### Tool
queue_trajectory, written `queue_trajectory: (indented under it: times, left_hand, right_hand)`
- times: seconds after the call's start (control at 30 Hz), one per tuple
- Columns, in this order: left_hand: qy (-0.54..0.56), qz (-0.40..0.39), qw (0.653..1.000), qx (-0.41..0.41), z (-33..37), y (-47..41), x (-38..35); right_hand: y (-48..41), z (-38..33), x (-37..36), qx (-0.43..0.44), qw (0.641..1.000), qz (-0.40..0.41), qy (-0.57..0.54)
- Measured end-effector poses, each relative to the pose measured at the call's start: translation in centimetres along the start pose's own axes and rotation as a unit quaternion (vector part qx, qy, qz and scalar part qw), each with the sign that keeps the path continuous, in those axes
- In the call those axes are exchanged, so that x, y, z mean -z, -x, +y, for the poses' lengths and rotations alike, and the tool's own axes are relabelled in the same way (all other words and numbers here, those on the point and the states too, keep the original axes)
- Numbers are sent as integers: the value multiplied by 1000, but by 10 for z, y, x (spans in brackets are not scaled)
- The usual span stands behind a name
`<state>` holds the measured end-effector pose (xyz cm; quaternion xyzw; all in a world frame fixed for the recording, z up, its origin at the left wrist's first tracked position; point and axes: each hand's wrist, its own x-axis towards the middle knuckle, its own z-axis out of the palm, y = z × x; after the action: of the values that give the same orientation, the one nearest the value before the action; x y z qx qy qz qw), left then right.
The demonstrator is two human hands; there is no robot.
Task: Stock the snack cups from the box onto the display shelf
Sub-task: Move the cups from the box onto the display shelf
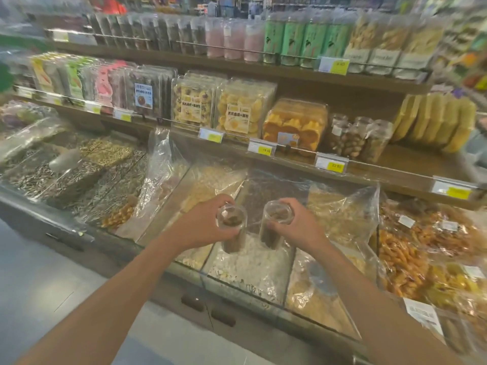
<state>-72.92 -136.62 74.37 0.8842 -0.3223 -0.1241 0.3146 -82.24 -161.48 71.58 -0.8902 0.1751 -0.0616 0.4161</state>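
Each of my hands holds a clear plastic snack cup with brown contents, out over the bulk bins. My left hand (208, 222) grips the left snack cup (233, 241) around its lid end. My right hand (300, 222) grips the right snack cup (268, 233) the same way. On the wooden display shelf (411, 164) above the bins stand several matching clear cups of nuts (355, 140), to the right of an orange pastry box. No box of cups is in view.
Glass-fronted bulk bins (245, 270) of seeds, nuts and dried fruit lie under my arms. Open plastic bags (163, 164) rise from the bins. Bagged fried snacks (421, 248) pile up at the right. Price tags (330, 164) line the shelf rail. Upper shelves carry boxed pastries and jars.
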Motion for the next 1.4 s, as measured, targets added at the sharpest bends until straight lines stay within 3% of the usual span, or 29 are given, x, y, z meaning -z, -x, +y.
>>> queue_trajectory:
  times: [0.33, 0.7, 1.07, 1.4]
  left_hand:
    - [-11, -53, 991, -118, 35, -157, 14]
    - [4, -143, 958, -248, 122, -296, -4]
    - [-18, -135, 959, -250, 199, -378, -47]
    - [-19, -106, 972, -207, 228, -439, -84]
  right_hand:
    - [-79, 18, 69, -73, 992, 100, 31]
    - [-106, 44, 196, -159, 954, 254, 23]
    - [-169, 111, 345, -168, 938, 294, 78]
    - [-263, 188, 381, -155, 938, 304, 66]
